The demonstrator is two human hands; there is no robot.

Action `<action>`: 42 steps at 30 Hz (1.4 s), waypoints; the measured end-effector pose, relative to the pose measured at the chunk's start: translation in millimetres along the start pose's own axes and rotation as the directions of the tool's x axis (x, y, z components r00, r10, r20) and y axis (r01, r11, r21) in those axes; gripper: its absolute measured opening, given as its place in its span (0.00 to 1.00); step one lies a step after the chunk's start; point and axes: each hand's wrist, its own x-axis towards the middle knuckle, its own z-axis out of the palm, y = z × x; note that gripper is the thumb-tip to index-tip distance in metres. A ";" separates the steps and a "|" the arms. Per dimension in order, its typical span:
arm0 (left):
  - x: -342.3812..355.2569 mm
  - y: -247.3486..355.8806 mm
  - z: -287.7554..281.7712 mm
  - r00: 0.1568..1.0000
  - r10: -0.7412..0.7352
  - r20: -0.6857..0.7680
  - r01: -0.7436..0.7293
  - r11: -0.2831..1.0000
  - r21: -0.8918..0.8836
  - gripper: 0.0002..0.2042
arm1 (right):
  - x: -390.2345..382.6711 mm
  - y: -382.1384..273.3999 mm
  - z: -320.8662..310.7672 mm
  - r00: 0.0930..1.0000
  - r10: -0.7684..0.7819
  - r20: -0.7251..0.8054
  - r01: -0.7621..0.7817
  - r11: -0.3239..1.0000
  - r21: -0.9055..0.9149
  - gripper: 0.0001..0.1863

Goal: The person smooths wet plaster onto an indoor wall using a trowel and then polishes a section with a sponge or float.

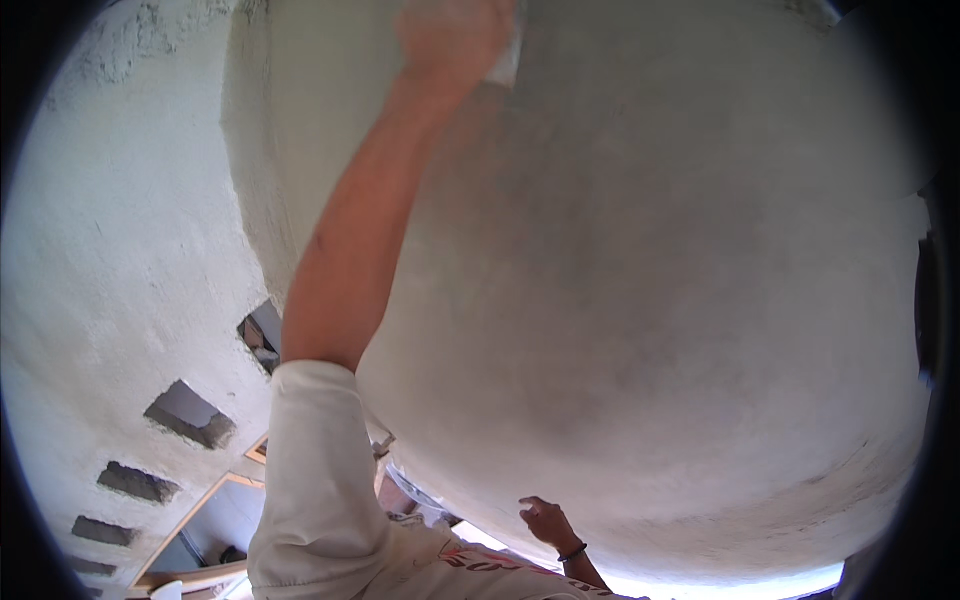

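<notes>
My left arm, in a pale short sleeve, reaches up across the view. At the top edge my left hand (455, 35), blurred by motion, grips a flat trowel (508, 62). Only a light strip of the trowel's blade shows beside the hand; its handle is hidden. The blade lies against a smooth grey plastered surface (650, 250), where darker, damp-looking patches spread below the hand. Low in the view my right hand (547, 524), with a dark band at the wrist, hangs in front of my body. Its fingers are loosely bent and apart, with nothing visible in them.
A rougher, paler wall (120, 250) meets the plaster along a raised edge on the left. Several rectangular holes, among them one square opening (190, 414), run down it. A wood-framed opening (200, 530) lies at lower left. Something dark (928, 305) stands at the right rim.
</notes>
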 end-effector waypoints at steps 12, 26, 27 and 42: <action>-394.9 -36.8 24.9 0.998 -0.047 0.043 0.054 0.978 -0.201 0.22 | -9.3 9.0 8.4 0.992 -0.091 0.092 0.094 0.995 -0.025 0.14; -398.0 -98.7 40.0 0.939 -0.324 0.118 0.331 0.942 -0.051 0.20 | 16.2 6.0 0.8 0.989 0.090 0.119 -0.080 0.993 -0.085 0.14; -392.8 -80.6 27.6 0.935 -0.304 0.182 0.331 0.932 -0.147 0.20 | 17.0 -14.3 4.7 0.983 0.061 0.174 -0.045 0.994 -0.097 0.14; -328.0 -71.6 12.8 0.974 -0.153 0.167 0.176 0.976 -0.131 0.13 | 4.4 -43.7 3.5 0.979 0.131 0.153 -0.110 0.984 -0.137 0.15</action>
